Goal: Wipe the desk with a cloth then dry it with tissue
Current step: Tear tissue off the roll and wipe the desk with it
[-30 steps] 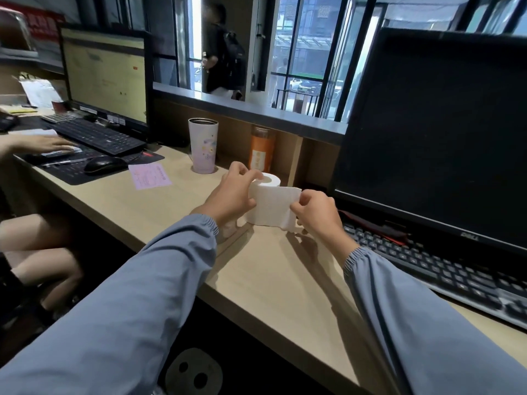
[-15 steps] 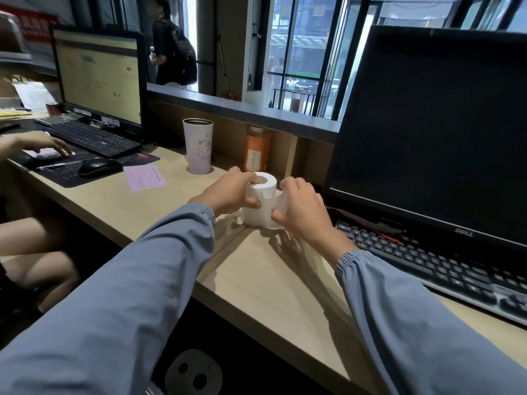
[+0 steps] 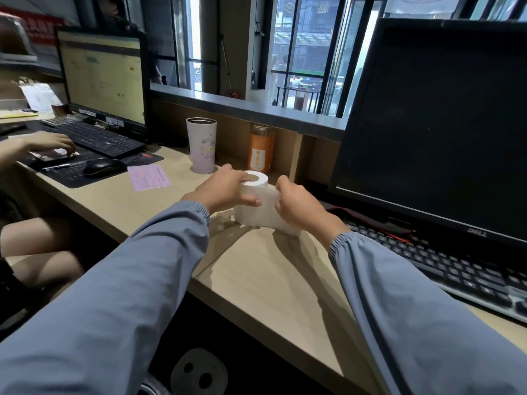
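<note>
Tissue roll (image 3: 252, 208), white, hollow core upward, stands on the desk (image 3: 271, 280) near its back edge, clasped by the left hand (image 3: 225, 189), fingers curled; its loose sheet (image 3: 288, 228) is pinched by the right hand (image 3: 299, 206).

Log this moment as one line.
phase: getting tissue | left hand: grips white paper tissue roll | right hand: pinches roll's loose sheet | beige wooden desk: drying not yet begun

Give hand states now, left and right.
Left hand: fingers curled round the tissue roll, holding it.
Right hand: pinching the loose sheet of that roll.
</note>
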`<action>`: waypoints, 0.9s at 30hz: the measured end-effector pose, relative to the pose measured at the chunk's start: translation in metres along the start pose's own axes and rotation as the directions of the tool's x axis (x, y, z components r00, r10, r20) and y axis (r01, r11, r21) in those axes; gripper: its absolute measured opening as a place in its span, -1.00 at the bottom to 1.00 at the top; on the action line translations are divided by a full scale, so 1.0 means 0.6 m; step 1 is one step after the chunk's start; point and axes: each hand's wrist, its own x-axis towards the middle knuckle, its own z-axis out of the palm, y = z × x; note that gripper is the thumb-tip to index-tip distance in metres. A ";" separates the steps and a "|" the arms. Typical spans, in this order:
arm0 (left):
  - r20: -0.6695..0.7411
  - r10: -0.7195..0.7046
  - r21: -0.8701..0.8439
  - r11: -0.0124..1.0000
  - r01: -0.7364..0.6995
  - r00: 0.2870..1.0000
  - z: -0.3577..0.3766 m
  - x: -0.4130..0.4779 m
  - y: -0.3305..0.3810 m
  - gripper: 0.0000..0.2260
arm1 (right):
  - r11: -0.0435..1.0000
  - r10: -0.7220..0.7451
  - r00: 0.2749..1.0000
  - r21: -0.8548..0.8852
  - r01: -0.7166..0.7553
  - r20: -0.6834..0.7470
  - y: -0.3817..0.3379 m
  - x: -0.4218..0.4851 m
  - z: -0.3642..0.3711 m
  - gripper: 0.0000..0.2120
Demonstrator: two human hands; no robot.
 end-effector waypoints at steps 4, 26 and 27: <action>0.021 0.037 0.016 0.999 -0.037 0.999 -0.003 0.003 -0.005 -0.30 | 0.999 -0.042 0.991 -0.027 0.046 0.129 -0.007 0.008 0.012 -0.84; 0.025 0.042 0.002 0.999 -0.042 0.999 0.001 0.008 -0.009 -0.41 | 0.982 -0.091 0.927 -0.121 0.144 0.363 0.019 -0.003 -0.017 -0.75; 0.023 0.045 0.003 0.999 -0.045 0.999 0.001 0.008 -0.010 -0.42 | 0.982 -0.084 0.928 -0.128 0.139 0.363 0.020 -0.001 -0.017 -0.75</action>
